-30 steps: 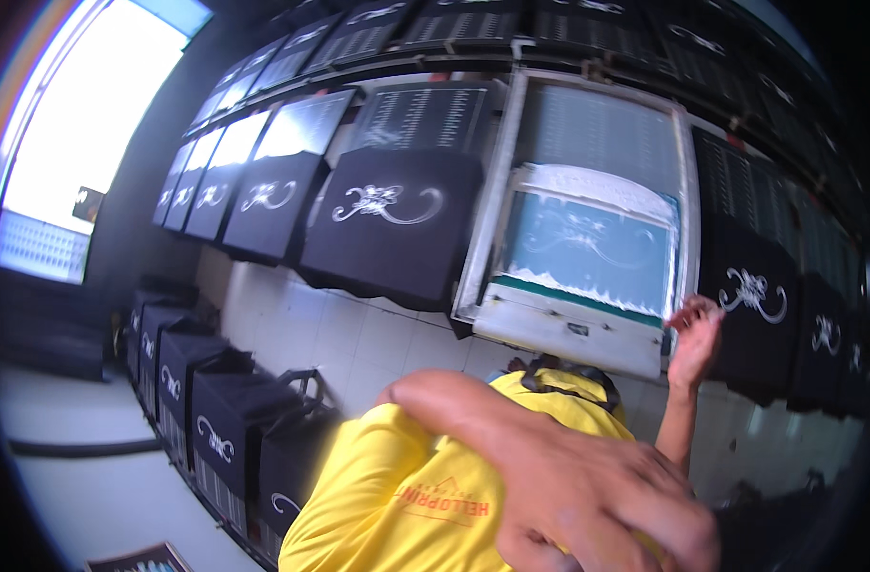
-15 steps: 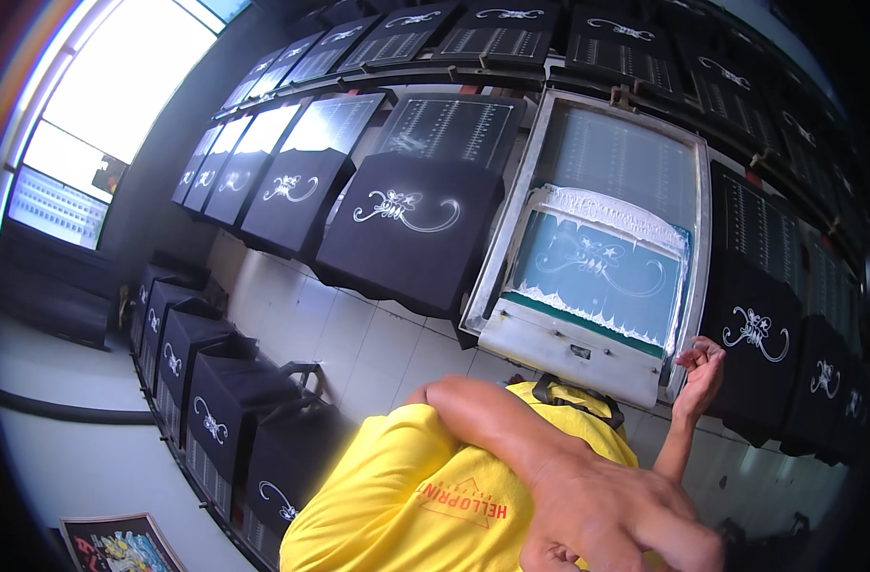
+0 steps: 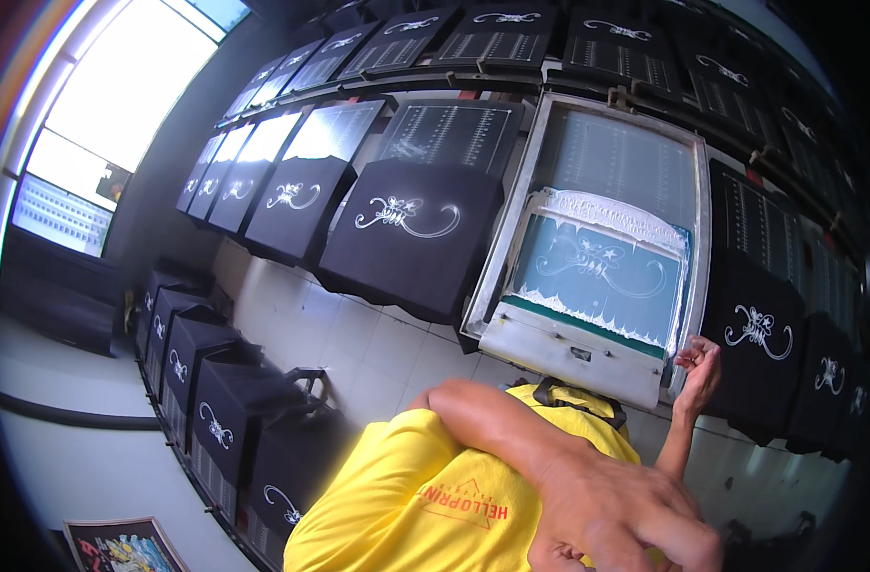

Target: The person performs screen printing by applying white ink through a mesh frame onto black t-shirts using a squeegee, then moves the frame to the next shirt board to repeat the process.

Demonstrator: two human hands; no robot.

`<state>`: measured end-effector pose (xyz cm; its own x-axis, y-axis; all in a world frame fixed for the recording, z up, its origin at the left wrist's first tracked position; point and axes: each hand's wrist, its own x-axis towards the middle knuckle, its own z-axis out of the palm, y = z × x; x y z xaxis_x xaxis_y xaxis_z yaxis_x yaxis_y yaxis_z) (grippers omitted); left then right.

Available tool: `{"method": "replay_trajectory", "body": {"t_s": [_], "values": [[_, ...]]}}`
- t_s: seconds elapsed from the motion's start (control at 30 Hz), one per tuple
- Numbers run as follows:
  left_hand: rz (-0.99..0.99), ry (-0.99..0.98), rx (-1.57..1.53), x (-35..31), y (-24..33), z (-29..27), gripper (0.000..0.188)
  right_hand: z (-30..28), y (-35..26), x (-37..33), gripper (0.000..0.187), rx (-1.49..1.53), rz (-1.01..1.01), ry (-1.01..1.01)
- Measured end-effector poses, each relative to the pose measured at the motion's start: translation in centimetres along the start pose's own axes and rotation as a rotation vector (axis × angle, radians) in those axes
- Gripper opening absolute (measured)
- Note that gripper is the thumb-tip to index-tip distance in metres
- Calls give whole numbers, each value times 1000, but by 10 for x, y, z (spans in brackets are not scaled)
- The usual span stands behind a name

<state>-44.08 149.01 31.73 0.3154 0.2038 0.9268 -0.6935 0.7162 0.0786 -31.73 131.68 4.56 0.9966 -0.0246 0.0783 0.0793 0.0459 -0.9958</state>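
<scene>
My left arm folds across my yellow shirt, and my left hand is raised close in front of me. Its back shows and its fingers bend downward, partly cut off by the lower edge. My right hand hovers beside the near right corner of a metal-framed printing screen, fingers loosely curled and apart, nothing in them. I cannot tell whether it touches the frame. White ink lies in a band across the blue-green mesh, where a swirl design shows. The frame rests over one of the printing boards.
Black fabric pieces with white swirl prints lie on sloping boards left and right of the screen. Another row runs behind, and more printed fabric stands at the left. A tiled floor shows between rows; a window is far left.
The view has shifted very slightly. My left hand has edged a little to the right and downward in the picture; my right hand and the screen look the same.
</scene>
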Motion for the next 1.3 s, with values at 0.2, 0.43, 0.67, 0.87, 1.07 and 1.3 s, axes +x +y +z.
{"method": "replay_trajectory", "body": {"t_s": [0.2,0.43,0.67,0.87,1.07,1.3], "values": [[-18,-110,61,5,3,-8,38,-4,6,0,52,-64,0,20],[-455,-297,488,-11,41,-98,32,-24,25,5,26,-442,-63,33],[-1169,84,1886,-133,127,-243,39,-32,32,-6,22,-935,-147,47],[-1247,161,1954,-209,158,-270,33,-29,43,-5,25,-894,-59,108],[-1292,195,1995,-214,156,-276,32,-24,61,5,25,-830,34,190],[-1170,237,2028,-218,150,-282,28,-16,72,4,25,-800,8,253]]}}
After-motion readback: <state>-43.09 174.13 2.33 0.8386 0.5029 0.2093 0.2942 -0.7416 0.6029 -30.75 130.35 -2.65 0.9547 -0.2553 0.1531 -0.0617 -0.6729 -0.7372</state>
